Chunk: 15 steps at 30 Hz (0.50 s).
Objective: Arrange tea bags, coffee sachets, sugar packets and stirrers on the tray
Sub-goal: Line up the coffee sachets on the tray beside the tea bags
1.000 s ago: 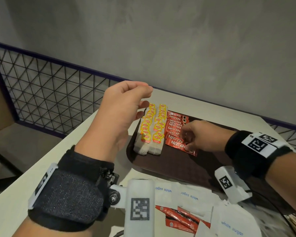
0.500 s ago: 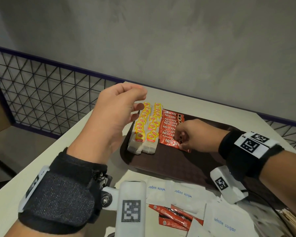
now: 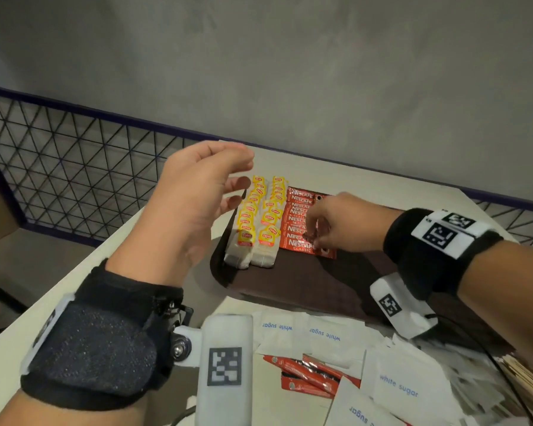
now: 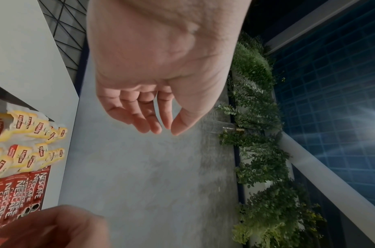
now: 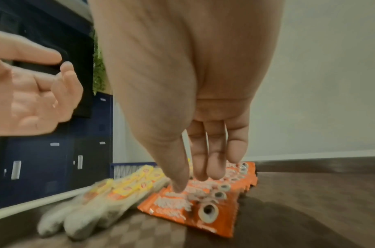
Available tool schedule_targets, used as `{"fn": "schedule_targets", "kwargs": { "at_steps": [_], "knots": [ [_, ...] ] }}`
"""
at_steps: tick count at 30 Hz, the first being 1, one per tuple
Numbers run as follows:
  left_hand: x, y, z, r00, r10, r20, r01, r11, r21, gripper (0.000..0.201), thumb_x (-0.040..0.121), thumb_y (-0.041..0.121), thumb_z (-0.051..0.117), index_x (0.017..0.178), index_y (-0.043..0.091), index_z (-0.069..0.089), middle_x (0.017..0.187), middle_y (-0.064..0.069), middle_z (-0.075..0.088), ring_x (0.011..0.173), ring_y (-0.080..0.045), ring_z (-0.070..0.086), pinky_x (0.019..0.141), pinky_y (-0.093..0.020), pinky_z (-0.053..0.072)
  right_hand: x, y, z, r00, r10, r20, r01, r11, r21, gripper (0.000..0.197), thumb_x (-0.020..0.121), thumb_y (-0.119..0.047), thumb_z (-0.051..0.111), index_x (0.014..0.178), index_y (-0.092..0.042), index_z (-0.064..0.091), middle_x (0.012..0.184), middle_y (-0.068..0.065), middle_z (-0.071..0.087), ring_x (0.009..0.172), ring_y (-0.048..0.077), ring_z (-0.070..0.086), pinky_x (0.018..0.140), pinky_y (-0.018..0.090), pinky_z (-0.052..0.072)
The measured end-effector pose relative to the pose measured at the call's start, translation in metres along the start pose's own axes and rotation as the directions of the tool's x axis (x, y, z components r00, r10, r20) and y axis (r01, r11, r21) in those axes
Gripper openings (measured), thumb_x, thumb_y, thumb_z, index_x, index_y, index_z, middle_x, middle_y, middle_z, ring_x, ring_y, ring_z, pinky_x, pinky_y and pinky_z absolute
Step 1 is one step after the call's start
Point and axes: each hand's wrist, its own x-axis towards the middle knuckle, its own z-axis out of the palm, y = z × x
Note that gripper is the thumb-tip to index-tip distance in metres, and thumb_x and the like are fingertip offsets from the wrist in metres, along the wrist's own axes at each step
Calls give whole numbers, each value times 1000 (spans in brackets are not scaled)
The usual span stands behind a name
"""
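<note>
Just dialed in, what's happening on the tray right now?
A person is laying out drink supplies on a brown tray. Two rows of yellow-tagged tea bags lie at its left, with a row of red coffee sachets beside them. The right hand reaches down onto the sachet row, fingertips at the sachets. The left hand hovers above the tea bags, empty, fingers loosely curled. White sugar packets and a few more red sachets lie on the table, off the tray.

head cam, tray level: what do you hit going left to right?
left hand → tea bags in two rows → coffee sachets → right hand, fingertips on the sachets → bare part of the tray beyond.
</note>
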Motion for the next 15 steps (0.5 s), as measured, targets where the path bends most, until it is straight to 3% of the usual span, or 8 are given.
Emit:
{"fn": "schedule_targets", "kwargs": {
  "at_steps": [4,8,11,13,15],
  "knots": [
    [1,2,0,1000,0,-3,0,1000,-1,3,92,21,71,93,21,69,87,4,72,75,-11,67,66,-26,50,-35,-20,-23,999,-30,-16,32,992,125,9,86,-31,77,81,-25,71,79,-10,69,78,10,64,71,29,52],
    [0,3,0,1000,6,14,-6,1000,-6,2,91,23,71,92,23,69,86,5,72,74,-10,68,65,-26,50,-95,-60,-28,952,-203,230,126,943,309,6,87,-29,77,81,-26,77,78,-12,74,72,4,69,69,25,58],
    [-4,3,3,1000,4,23,-4,1000,3,5,90,24,71,93,22,68,85,5,72,74,-10,68,65,-27,51,-124,-83,-13,911,-241,336,178,962,207,17,88,-42,75,84,-26,77,78,-11,74,71,3,67,63,19,53],
    [-6,3,5,999,5,35,-5,1000,9,4,90,23,71,92,21,68,85,5,71,73,-10,68,64,-26,51,-134,-90,-1,931,-209,301,202,978,53,36,85,-58,70,84,-23,73,76,-6,71,69,8,64,62,29,55],
    [-8,4,6,999,3,39,-4,1000,11,4,90,22,71,91,21,68,83,6,71,72,-10,67,64,-26,50,-139,-95,9,955,-153,256,163,987,-17,42,82,-63,70,83,-21,68,76,-3,67,68,12,62,61,36,55]
  ]
}}
